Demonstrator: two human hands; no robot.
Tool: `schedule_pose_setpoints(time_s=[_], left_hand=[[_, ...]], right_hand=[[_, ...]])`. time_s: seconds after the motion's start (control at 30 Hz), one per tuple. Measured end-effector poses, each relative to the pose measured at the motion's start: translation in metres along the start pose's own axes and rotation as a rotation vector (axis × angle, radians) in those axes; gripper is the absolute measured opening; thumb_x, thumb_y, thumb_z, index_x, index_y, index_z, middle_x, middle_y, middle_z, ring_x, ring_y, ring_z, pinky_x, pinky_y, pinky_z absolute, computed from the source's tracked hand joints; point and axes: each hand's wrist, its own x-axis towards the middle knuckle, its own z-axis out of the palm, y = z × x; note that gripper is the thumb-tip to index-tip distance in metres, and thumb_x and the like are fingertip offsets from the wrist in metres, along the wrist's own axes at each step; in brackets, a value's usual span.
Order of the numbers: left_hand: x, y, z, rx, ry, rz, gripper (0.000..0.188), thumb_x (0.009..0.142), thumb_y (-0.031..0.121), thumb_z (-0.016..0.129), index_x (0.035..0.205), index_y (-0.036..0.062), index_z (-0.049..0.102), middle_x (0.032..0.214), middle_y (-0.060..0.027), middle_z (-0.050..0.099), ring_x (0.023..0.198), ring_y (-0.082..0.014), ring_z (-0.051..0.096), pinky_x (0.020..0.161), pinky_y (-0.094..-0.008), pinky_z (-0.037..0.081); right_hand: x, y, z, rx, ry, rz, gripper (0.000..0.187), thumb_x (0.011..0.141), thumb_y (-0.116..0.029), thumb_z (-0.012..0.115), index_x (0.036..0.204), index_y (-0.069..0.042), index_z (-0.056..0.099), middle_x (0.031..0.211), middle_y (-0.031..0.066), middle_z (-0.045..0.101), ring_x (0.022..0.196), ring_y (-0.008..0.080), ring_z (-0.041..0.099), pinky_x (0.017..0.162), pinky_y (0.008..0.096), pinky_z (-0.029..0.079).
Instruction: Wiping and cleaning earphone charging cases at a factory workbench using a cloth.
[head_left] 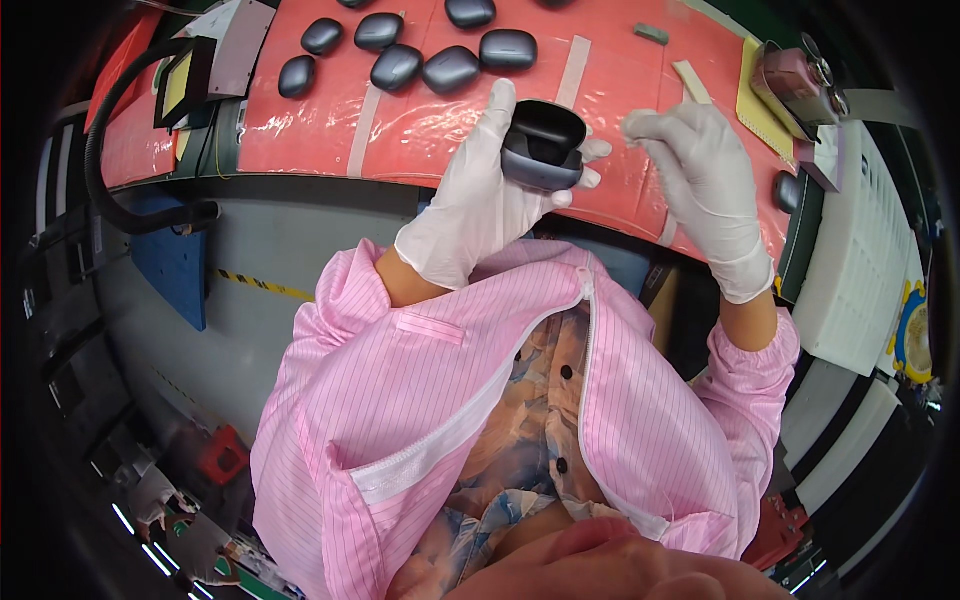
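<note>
My left hand [480,195], in a white glove, grips an open dark grey earbud case [543,148] with its lid tipped up, held above the red mat [420,130]. My right hand [705,175], also gloved, hovers just right of the case with its fingers pinched on a small white piece at the fingertips; what that piece is I cannot make out. Several closed grey earbud cases [395,65] lie in a loose group on the mat beyond my left hand.
A yellow pad [752,95] and a small pink-topped device [795,80] sit at the mat's right end. White foam trays [850,260] stand to the right. A black hose [110,150] curves at the left beside a blue panel [175,265].
</note>
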Motion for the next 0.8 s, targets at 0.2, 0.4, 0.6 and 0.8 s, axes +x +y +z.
schedule_pose_setpoints(time_s=[0.2, 0.4, 0.6, 0.8], left_hand=[[0.002, 0.005, 0.003, -0.201, -0.052, -0.075, 0.070, 0.094, 0.062, 0.031, 0.109, -0.0027, 0.054, 0.108, -0.0277, 0.061, 0.085, -0.0283, 0.065, 0.060, -0.0280, 0.051], [0.007, 0.005, 0.005, -0.184, -0.029, -0.099, 0.071, 0.094, 0.063, 0.031, 0.108, -0.0023, 0.054, 0.109, -0.0270, 0.061, 0.088, -0.0287, 0.065, 0.060, -0.0289, 0.052], [0.006, 0.005, 0.011, -0.163, -0.139, -0.110, 0.046, 0.095, 0.035, 0.043, 0.114, -0.0065, 0.053, 0.111, -0.0277, 0.061, 0.098, -0.0326, 0.064, 0.078, -0.0354, 0.053], [0.002, 0.002, 0.016, -0.147, -0.187, -0.160, 0.047, 0.083, 0.015, 0.048, 0.122, -0.0118, 0.049, 0.115, -0.0288, 0.059, 0.107, -0.0390, 0.060, 0.096, -0.0419, 0.047]], right_hand=[[-0.021, 0.015, 0.035, 0.246, 0.181, 0.184, 0.013, 0.085, -0.001, 0.059, 0.095, -0.006, 0.067, 0.090, 0.0050, 0.066, 0.084, 0.0213, 0.058, 0.080, 0.0319, 0.045], [-0.035, 0.031, 0.055, 0.273, 0.219, 0.315, 0.018, 0.086, -0.002, 0.059, 0.101, -0.006, 0.068, 0.096, 0.0068, 0.066, 0.090, 0.0214, 0.057, 0.085, 0.0319, 0.044], [-0.037, 0.022, 0.044, 0.031, 0.257, 0.255, 0.040, 0.082, -0.008, 0.064, 0.121, -0.007, 0.061, 0.127, 0.0163, 0.052, 0.120, 0.0279, 0.045, 0.103, 0.0377, 0.035], [-0.016, -0.022, 0.026, 0.729, 0.176, 0.123, 0.060, 0.070, -0.019, 0.074, 0.127, -0.008, 0.057, 0.130, 0.0138, 0.053, 0.121, 0.0307, 0.048, 0.104, 0.0419, 0.034]])
